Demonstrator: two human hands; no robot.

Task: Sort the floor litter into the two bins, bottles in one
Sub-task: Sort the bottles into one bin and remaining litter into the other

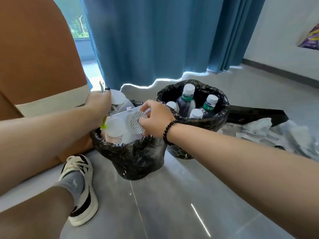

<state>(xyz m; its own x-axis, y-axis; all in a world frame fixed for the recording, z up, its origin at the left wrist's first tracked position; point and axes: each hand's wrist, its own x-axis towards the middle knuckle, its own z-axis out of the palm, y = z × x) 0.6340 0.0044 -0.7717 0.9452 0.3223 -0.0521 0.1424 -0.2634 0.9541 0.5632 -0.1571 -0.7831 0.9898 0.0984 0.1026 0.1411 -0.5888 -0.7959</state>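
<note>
Two bins lined with black bags stand on the grey floor. The near bin (136, 157) holds white plastic litter, round lids and a clear tray. Over its far rim my left hand (99, 103) grips a white round lid (118, 98) together with a green-stemmed piece. My right hand (156, 117) pinches a round white patterned disc (137, 124) above this bin's opening. The far bin (219, 119) on the right holds several upright plastic bottles (187, 99) with white caps.
Clear plastic wrappers (265, 131) and a black bag lie on the floor right of the far bin. An orange and cream seat (38, 66) stands at the left, a blue curtain (155, 40) behind. My shoe (81, 187) rests beside the near bin.
</note>
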